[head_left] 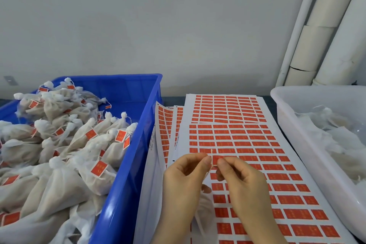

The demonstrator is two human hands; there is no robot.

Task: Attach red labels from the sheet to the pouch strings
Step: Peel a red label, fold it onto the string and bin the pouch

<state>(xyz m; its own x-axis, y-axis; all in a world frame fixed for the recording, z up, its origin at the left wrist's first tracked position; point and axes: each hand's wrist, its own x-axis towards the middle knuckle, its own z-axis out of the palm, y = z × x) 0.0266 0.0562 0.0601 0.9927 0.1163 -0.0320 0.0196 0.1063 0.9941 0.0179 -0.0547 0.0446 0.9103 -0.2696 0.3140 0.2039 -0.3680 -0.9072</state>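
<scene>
Blue crate, left: heaped pouches carrying red tags. White tub, right: pale pouches, detail blurred. Label sheet lies between them. Over its near half, left hand and right hand pinch one red label on a string, fingertips nearly meeting.

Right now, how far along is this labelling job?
Done: the blue bin is heaped with labelled pouches. In hand: the left hand and right hand pinch a red label onto the string of a pouch beneath them. Left: the white tub holds pouches that seem unlabelled, and the sheet has many labels on it.
</scene>
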